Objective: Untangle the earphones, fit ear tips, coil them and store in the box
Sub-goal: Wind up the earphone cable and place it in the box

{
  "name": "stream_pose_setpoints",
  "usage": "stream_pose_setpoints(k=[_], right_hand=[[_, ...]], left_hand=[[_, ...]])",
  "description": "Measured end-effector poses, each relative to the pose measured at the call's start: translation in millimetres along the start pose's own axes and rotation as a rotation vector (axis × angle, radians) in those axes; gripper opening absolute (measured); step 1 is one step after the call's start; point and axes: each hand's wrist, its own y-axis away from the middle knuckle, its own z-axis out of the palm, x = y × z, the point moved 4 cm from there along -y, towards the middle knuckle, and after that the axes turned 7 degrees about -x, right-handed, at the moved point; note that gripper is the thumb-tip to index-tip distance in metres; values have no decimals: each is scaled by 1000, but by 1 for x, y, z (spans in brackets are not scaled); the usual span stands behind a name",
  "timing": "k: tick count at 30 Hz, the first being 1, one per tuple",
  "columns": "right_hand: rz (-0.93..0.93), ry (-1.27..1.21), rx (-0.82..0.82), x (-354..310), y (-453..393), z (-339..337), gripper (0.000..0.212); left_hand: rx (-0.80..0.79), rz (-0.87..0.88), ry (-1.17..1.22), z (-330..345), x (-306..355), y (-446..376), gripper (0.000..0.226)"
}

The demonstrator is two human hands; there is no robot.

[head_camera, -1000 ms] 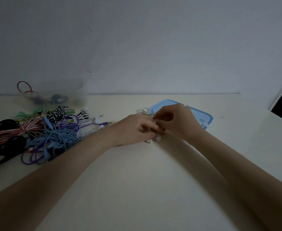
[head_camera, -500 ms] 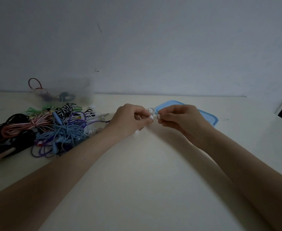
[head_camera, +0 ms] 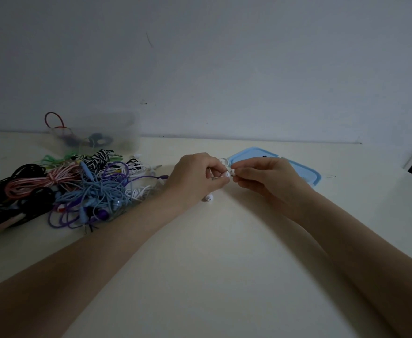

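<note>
Both sets of fingers [head_camera: 220, 175] curl and pinch the white wired earphones [head_camera: 227, 172] between left hand [head_camera: 195, 178] and right hand [head_camera: 268, 178], above the cream table [head_camera: 224, 264]. One white earbud [head_camera: 209, 197] hangs below. Behind lies a blue plastic lid [head_camera: 307, 172]; left, a multicoloured cable tangle [head_camera: 78, 191] and a clear plastic box [head_camera: 97, 135].

Two bare forearms, no sleeves, left hand [head_camera: 195, 178] and right hand [head_camera: 270, 179] without rings, watch or gloves

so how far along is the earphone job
Early. A few coiled sets already sit in the clear box. Left hand and right hand pinch the white earphones, apparently fitting a tip. The tangled pile remains, and the blue lid is off.
</note>
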Motion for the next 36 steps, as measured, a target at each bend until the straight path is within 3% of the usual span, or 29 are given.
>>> stream_pose_setpoints(k=[23, 36], right_hand=[[19, -115, -25, 2, -2, 1, 8], [66, -182, -41, 3, -2, 2, 10]], left_hand=[[84, 174, -218, -2, 9, 2, 10], [76, 179, -159, -1, 7, 1, 11]])
